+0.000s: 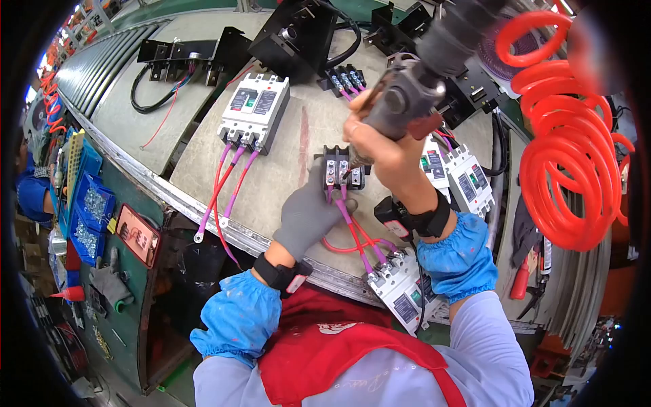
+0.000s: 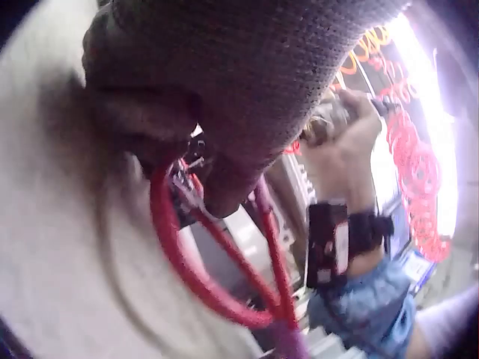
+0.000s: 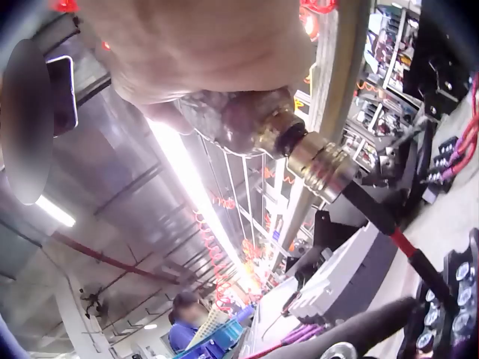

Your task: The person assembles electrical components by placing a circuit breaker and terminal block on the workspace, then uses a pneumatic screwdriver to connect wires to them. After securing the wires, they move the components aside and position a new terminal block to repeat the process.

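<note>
The bare right hand grips a pneumatic screwdriver; its bit reaches down to a screw on a black terminal block. The gloved left hand holds the block and the lugged cable ends at it, fingers partly hidden in the head view. In the left wrist view the glove curls over the red cables. These red and purple cables run from the block to a white breaker at the bench edge.
Another white breaker with loose cables stands to the left. Black brackets line the back. Two more breakers are right of the right hand. A coiled red air hose hangs at the right. A phone lies at lower left.
</note>
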{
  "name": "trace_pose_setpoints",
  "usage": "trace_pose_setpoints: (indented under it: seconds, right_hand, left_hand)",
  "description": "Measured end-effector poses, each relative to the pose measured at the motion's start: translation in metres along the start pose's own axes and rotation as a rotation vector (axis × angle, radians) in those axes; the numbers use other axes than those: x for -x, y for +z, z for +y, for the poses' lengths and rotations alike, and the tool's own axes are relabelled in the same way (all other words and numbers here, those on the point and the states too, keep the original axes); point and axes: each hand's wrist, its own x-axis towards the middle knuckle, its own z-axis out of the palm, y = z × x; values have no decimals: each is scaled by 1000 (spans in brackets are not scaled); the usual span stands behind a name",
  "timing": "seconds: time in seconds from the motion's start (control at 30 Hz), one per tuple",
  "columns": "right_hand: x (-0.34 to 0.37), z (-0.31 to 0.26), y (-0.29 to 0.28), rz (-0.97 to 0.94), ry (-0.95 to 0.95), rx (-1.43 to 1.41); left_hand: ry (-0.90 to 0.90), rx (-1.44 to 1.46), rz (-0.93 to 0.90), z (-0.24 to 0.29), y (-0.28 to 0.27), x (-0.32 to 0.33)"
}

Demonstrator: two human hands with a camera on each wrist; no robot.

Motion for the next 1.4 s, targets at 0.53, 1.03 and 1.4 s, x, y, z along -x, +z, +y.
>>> trace_pose_setpoints:
  seconds: [0.53, 1.03, 1.4]
  right_hand:
    - [57, -111, -15, 23, -200, -310]
    - [78, -125, -10, 130, -144, -271]
    - [78, -123, -7, 142, -101, -354]
  left_hand:
    - [-159, 1477, -311, 14, -33, 60]
    - [-29, 1567, -445, 20, -18, 68]
    - [67, 1497, -508, 12, -16, 67]
